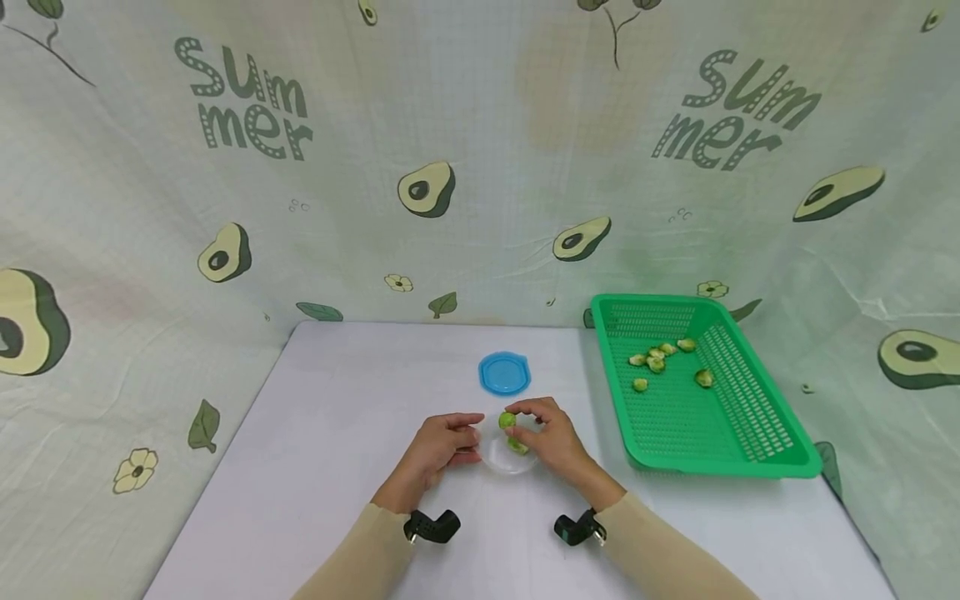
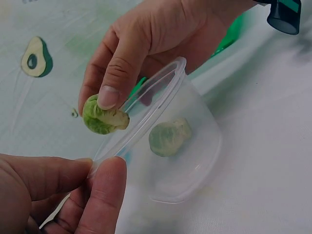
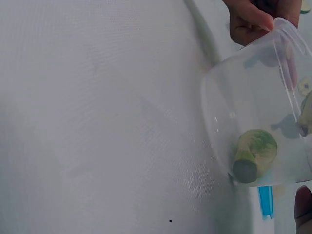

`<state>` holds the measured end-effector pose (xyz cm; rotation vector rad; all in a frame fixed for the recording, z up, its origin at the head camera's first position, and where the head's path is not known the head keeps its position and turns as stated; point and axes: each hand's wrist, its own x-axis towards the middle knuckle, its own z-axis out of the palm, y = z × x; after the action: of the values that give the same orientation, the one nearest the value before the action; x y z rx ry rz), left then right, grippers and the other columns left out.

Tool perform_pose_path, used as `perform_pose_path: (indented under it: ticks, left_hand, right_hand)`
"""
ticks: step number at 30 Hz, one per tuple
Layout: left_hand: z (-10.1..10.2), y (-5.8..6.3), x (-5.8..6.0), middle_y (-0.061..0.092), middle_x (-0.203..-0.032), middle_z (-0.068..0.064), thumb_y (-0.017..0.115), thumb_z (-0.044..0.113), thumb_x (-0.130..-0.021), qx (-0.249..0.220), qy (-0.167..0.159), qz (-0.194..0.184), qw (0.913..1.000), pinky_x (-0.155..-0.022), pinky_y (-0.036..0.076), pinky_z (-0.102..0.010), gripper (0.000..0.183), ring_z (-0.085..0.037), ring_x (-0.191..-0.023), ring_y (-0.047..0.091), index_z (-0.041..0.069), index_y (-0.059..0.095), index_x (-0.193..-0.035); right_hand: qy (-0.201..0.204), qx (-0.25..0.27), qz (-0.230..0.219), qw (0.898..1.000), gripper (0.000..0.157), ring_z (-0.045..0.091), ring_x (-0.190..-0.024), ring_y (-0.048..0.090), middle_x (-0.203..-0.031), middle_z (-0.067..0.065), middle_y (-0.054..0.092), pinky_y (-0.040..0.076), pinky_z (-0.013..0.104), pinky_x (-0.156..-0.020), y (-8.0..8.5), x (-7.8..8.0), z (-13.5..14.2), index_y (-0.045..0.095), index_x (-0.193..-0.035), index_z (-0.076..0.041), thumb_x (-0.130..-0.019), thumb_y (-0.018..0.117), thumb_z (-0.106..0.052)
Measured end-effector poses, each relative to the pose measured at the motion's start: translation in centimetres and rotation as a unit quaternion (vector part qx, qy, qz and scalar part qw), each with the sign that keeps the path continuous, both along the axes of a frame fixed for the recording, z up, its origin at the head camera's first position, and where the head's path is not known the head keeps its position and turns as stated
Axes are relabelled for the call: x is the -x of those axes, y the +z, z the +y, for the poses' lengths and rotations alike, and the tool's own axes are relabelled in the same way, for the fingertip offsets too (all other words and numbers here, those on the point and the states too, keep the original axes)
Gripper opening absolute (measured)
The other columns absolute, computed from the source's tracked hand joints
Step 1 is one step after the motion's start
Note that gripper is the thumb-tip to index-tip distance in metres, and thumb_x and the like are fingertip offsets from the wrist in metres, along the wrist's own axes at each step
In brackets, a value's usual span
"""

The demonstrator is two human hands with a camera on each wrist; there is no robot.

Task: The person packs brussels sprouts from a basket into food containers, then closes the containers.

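Note:
A clear plastic container (image 1: 501,464) stands on the table in front of the person. The left hand (image 1: 441,446) pinches its rim between thumb and finger, which the left wrist view shows closely. From the other side the right hand (image 1: 557,440) holds a Brussels sprout (image 2: 100,117) between thumb and fingers, right at the container's mouth. Another Brussels sprout (image 2: 168,139) lies inside, seen through the cloudy wall. In the right wrist view this inner sprout shows its cut stem end toward the camera, while the held one is partly out of frame.
Beyond the container lies a blue lid (image 1: 504,373). To the right stands a green plastic basket (image 1: 720,468) with several Brussels sprouts (image 1: 656,364) scattered toward its far end. A curtain printed with avocados (image 1: 426,190) hangs behind the white table (image 1: 360,375).

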<state>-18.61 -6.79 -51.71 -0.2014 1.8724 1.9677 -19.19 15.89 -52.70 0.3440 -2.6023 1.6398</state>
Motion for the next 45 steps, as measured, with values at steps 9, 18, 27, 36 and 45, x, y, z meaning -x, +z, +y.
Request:
perform_pose_path:
  ticks: [9,18,27,36,45]
  left_hand:
    - [0.13,-0.21,-0.18,0.065,-0.098,-0.008,0.068,-0.003,-0.097,-0.006,0.000,0.003,1.0000,-0.074,0.066,-0.029,0.042,-0.015,-0.076,0.070,-0.004,0.065,-0.139]
    - [0.15,-0.21,-0.20,0.065,-0.097,-0.008,0.068,-0.003,-0.097,-0.005,0.004,0.006,1.0000,-0.074,0.066,-0.029,0.042,-0.015,-0.076,0.070,-0.004,0.066,-0.139]
    - [0.16,-0.29,-0.24,0.064,-0.096,-0.007,0.067,-0.004,-0.097,-0.012,0.004,0.006,0.9999,-0.074,0.066,-0.028,0.042,-0.015,-0.076,0.070,-0.005,0.065,-0.139]
    - [0.06,-0.30,-0.31,0.064,-0.098,-0.008,0.067,-0.003,-0.097,-0.011,0.004,0.006,0.9999,-0.075,0.066,-0.029,0.043,-0.015,-0.079,0.070,-0.004,0.064,-0.140]
    - [0.06,-0.17,-0.31,0.063,-0.098,-0.008,0.067,-0.003,-0.097,-0.011,0.005,0.005,0.9999,-0.076,0.067,-0.029,0.042,-0.016,-0.082,0.069,-0.003,0.065,-0.140]
  right_hand:
    - [0.002,0.018,-0.027,0.999,0.030,0.021,-0.120,0.054,-0.117,0.000,0.066,0.042,0.049,-0.109,-0.85,-0.21,-0.19,0.080,-0.114,-0.022,-0.087,0.086,-0.010]
    - [0.002,0.002,-0.023,1.000,0.030,0.019,-0.119,0.054,-0.117,-0.002,0.065,0.043,0.052,-0.110,-0.98,-0.24,-0.36,0.080,-0.113,-0.024,-0.087,0.086,-0.010]
    - [0.004,-0.006,-0.027,1.000,0.029,0.020,-0.120,0.056,-0.119,-0.001,0.066,0.045,0.056,-0.111,-1.05,-0.28,-0.46,0.080,-0.113,-0.024,-0.088,0.084,-0.010]
    - [0.009,-0.008,-0.036,0.999,0.032,0.019,-0.122,0.057,-0.120,-0.004,0.066,0.046,0.055,-0.112,-0.80,-0.34,-0.44,0.080,-0.114,-0.027,-0.088,0.085,-0.010]
    - [0.020,-0.016,-0.015,1.000,0.033,0.021,-0.121,0.058,-0.123,-0.002,0.069,0.048,0.056,-0.110,-0.80,-0.17,-0.32,0.079,-0.119,-0.022,-0.089,0.083,-0.008]
